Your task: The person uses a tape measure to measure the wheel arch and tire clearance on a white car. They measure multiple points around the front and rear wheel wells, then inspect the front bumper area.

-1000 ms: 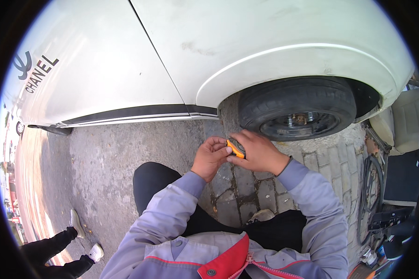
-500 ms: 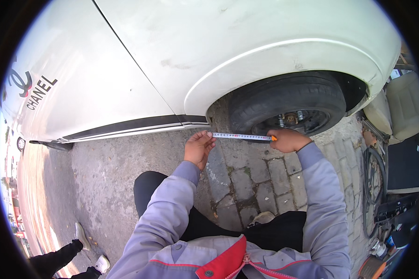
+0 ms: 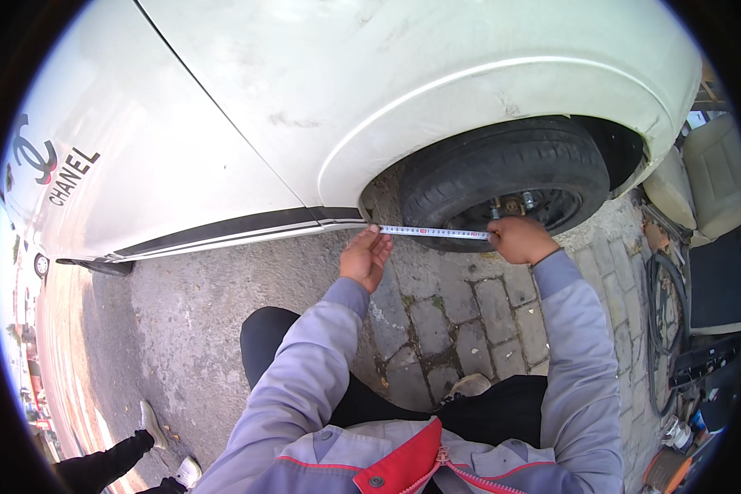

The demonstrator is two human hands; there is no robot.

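The tape measure shifts farther away, closer to the car, now stretching across the tyre's near side! Left hand pinches its left end, other fingers loosely curled; right hand wraps tightly round its right end.

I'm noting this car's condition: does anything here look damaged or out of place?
A beige padded car seat stands outdoors at far right, odd outside a vehicle. Dark smudges mark the white painted body panel beside the curved wheel arch; dirt or scratches, I can't tell.
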